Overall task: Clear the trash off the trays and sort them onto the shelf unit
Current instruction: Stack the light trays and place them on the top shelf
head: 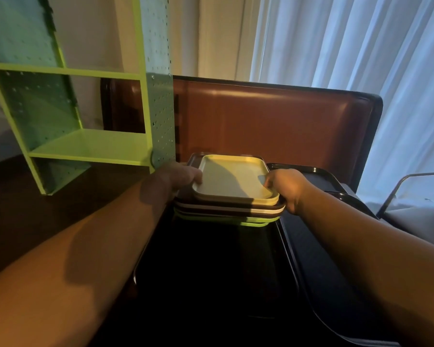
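Dim, dark bench [48, 221] carries everything under pale curtains [348, 58]. Both hands clamp a stack of trays [229, 209]: the left hand [178, 179] closes its grip on the stack's left edge, the right hand [286, 189] on its right edge, thumbs over the rim of the cream tray [233, 181] on top. Brown, white and green trays lie beneath it. Just left stands the green shelf unit [85, 146], its shelves bare. Behind, a large brown tray [273, 121] leans upright.
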A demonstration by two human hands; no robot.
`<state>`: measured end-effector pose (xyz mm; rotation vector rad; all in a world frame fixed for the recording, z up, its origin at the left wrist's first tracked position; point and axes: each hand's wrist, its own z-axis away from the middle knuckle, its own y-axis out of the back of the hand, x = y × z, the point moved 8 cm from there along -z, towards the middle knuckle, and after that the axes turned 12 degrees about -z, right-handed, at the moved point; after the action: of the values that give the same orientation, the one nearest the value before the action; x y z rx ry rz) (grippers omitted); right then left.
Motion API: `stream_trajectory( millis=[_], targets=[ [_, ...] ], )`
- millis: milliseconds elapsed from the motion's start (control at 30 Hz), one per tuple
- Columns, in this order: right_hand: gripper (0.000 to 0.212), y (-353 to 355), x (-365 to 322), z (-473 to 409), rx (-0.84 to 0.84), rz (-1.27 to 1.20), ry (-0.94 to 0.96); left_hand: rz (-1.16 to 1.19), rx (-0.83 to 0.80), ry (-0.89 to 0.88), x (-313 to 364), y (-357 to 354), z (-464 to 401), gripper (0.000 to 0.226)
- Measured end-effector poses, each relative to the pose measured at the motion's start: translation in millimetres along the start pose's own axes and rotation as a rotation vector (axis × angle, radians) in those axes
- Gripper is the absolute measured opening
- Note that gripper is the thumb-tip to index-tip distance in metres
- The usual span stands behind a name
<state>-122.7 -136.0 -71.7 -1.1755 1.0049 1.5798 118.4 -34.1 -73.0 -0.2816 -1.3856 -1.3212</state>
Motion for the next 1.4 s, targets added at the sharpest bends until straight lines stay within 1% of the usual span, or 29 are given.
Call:
stream_trajectory(
  millis=[100,300,500,667,800,933,1067,1133,1200,1300,1400],
  targets=[
    [0.02,-1,5,-6,0.014,0.028,-0.003,-0.028,0.032,-0.011,-2,-1,-3,0.045],
    [0.027,-9,14,-15,0.023,0.07,-0.011,-0.127,0.069,-0.051,-2,-2,-3,0.04],
    [0.032,-13,19,-19,0.052,0.113,-0.047,-0.215,0.031,-0.062,0,-5,-4,0.042],
    [0.03,-15,18,-17,0.015,0.132,-0.066,-0.265,0.0,-0.074,-1,-6,-7,0.049],
    [0.035,-18,17,-17,-0.005,0.117,-0.079,-0.233,-0.068,-0.031,-4,-8,-8,0.053],
    [0.046,-19,18,-16,-0.022,0.073,-0.108,-0.176,-0.071,0.026,-7,-10,-10,0.048],
    [0.05,-24,16,-19,-0.062,0.005,-0.108,-0.135,-0.111,0.058,-8,-15,-11,0.049],
    [0.055,-29,17,-23,-0.093,-0.045,-0.111,-0.096,-0.081,0.062,-9,-12,-13,0.044],
    [0.062,-27,21,-36,-0.103,-0.073,-0.108,-0.076,-0.096,0.047,-8,-10,-11,0.036],
    [0.058,-21,24,-46,-0.101,-0.121,-0.126,-0.071,-0.164,0.052,-8,-5,-6,0.031],
    [0.055,-22,12,-30,-0.096,-0.15,-0.121,-0.062,-0.165,0.047,-8,3,0,0.03]
  ],
)
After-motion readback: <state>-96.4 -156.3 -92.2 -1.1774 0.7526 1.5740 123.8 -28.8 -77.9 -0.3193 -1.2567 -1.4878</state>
